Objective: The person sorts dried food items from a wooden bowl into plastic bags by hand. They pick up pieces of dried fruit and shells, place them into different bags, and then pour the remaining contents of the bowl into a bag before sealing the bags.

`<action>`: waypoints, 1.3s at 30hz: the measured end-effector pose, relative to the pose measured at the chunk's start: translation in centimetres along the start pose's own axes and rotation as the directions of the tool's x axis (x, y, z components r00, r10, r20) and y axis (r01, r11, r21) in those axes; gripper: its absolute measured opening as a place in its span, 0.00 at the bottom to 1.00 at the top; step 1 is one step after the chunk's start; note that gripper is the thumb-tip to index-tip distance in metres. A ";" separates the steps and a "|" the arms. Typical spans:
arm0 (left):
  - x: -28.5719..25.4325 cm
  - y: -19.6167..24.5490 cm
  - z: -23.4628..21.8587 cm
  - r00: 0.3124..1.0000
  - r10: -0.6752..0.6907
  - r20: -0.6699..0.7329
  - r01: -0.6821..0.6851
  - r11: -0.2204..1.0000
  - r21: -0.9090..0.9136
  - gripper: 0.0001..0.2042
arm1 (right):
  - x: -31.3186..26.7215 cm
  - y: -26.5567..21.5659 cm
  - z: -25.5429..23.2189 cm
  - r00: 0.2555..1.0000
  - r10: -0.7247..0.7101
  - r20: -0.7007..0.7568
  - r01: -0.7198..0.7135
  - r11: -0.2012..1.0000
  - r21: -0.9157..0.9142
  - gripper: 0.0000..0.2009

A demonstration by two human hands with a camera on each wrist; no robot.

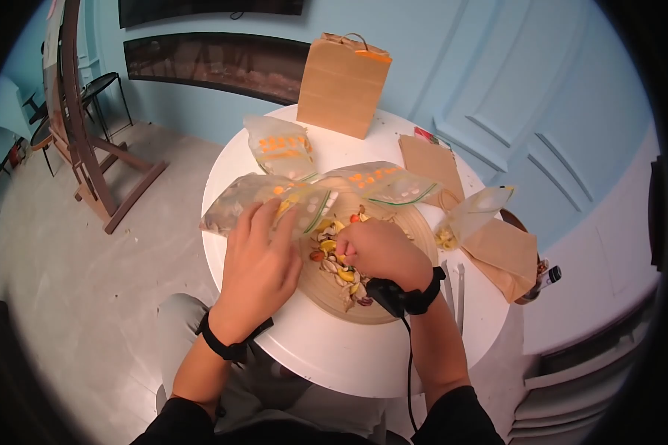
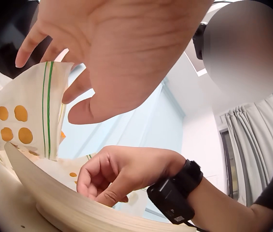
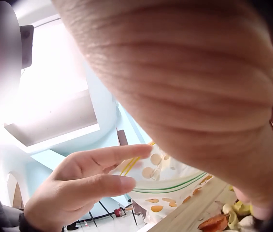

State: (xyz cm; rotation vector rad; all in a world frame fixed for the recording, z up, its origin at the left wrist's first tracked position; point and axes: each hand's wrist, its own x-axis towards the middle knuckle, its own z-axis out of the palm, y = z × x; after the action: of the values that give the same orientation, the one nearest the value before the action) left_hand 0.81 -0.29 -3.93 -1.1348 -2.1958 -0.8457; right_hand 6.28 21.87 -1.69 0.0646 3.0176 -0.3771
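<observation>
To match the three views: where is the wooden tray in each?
Head: wooden tray mid-table, under the right hand.
Left wrist: its pale rim along the bottom.
Right wrist: a strip of it at lower right.
Shared landmark: the green-striped bag.

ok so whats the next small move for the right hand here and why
Probably lift the right hand toward the zip bag under the left hand: its fingers are curled into the mixed pieces on the wooden tray, seemingly pinching one.

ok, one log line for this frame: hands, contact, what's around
left hand: flat on zip bag, fingers straight | right hand: curled, picking in snack pile on wooden tray | behind: paper bag
</observation>
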 end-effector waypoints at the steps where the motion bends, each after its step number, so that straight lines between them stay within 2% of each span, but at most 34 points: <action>1: 0.0 0.3 -0.2 1.000 0.012 -0.019 -0.011 1.000 0.023 0.25 | -0.1 0.1 0.0 1.000 -0.015 -0.004 0.015 1.000 0.007 0.08; 5: 0.3 2.0 -1.7 0.996 0.028 -0.086 -0.025 0.999 0.033 0.25 | -0.3 -0.2 -0.2 0.999 -0.044 0.000 0.044 0.999 -0.026 0.09; 6: 0.3 2.4 -2.1 0.998 0.000 -0.070 -0.003 0.999 -0.043 0.24 | -0.2 -0.4 -0.3 0.999 -0.046 0.007 0.046 0.998 -0.051 0.09; 9: 0.0 2.9 -2.4 0.999 -0.048 0.005 0.048 0.970 -0.239 0.23 | -0.5 -0.9 -1.3 1.000 -0.014 0.015 0.013 0.999 0.052 0.11; 11: -0.3 2.6 -1.7 0.997 -0.035 0.072 0.057 0.942 -0.331 0.23 | -0.8 -1.0 -3.2 0.998 -0.056 0.011 0.051 0.967 0.248 0.12; 12: -0.4 2.7 -1.3 0.998 -0.038 0.053 0.054 0.937 -0.347 0.24 | -1.0 -1.0 -3.8 0.997 -0.077 0.008 0.069 0.937 0.341 0.13; 15: -0.4 2.8 -0.4 0.998 -0.050 0.022 0.055 0.913 -0.405 0.24 | -1.4 -0.6 -4.3 0.991 -0.131 -0.012 0.106 0.744 0.659 0.14; 18: -0.4 2.9 -0.2 0.996 -0.067 0.054 0.084 0.886 -0.456 0.27 | -1.6 -0.7 -4.6 0.981 -0.195 0.008 0.128 0.673 0.728 0.15; 20: -0.3 3.1 0.0 0.995 -0.073 0.062 0.093 0.894 -0.439 0.29 | -1.9 -1.5 -5.1 0.977 -0.211 0.040 0.113 0.660 0.743 0.14; 24: -0.7 2.6 1.1 0.989 -0.083 0.124 0.138 0.830 -0.540 0.24 | -1.8 -1.8 -5.0 0.972 -0.227 0.063 0.096 0.628 0.773 0.13; 27: -0.8 2.4 1.5 0.985 -0.084 0.150 0.152 0.834 -0.531 0.20 | -1.5 -1.4 -4.8 0.988 -0.143 0.062 0.062 0.727 0.684 0.11; 30: -0.6 2.5 1.2 0.978 -0.092 0.189 0.179 0.837 -0.517 0.17 | -1.6 -1.6 -4.7 0.974 -0.210 0.086 0.109 0.764 0.636 0.10; 33: -0.5 2.2 1.2 0.982 -0.071 0.174 0.151 0.851 -0.503 0.14 | -1.6 -1.5 -5.0 0.977 -0.188 0.097 0.102 0.820 0.563 0.10; 36: -0.6 1.7 1.3 0.987 -0.051 0.154 0.123 0.853 -0.507 0.13 | -1.0 -0.4 -4.1 0.995 -0.095 0.039 0.067 0.888 0.454 0.11; 39: -0.6 1.4 1.0 0.980 -0.027 0.198 0.126 0.854 -0.504 0.15 | -1.0 -0.9 -3.0 0.994 -0.080 0.076 0.054 0.956 0.287 0.11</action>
State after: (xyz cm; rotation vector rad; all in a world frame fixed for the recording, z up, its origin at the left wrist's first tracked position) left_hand 2.12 0.81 -4.60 -1.4246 -2.2366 -1.4837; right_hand 6.92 21.73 1.49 -0.0323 2.8616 -0.7976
